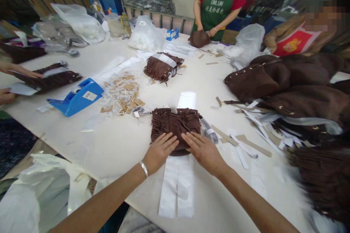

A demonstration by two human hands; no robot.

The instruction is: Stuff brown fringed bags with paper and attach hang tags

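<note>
A dark brown fringed handbag (pixel 176 120) lies flat on the table before me. My left hand (pixel 162 149) rests on its lower left part, fingers stretched out and flat. On its lower right part lies my right hand (pixel 203 151), also flat with straight fingers. Beneath the bag runs a strip of white paper (pixel 176 189), showing at the near side and again beyond the far edge. A plastic-wrapped strap end (pixel 211 134) sticks out on the right, and another wrapped piece (pixel 139 111) lies at the left.
A blue tape dispenser (pixel 78 96) and a heap of tags with strings (pixel 123 94) are at left. Beyond lies a paper-banded fringed bag (pixel 163 66). Brown bags (pixel 284 80) and paper scraps (pixel 254 131) crowd the right. A co-worker in a green apron (pixel 218 7) stands opposite; another's hands (pixel 20 71) work at left.
</note>
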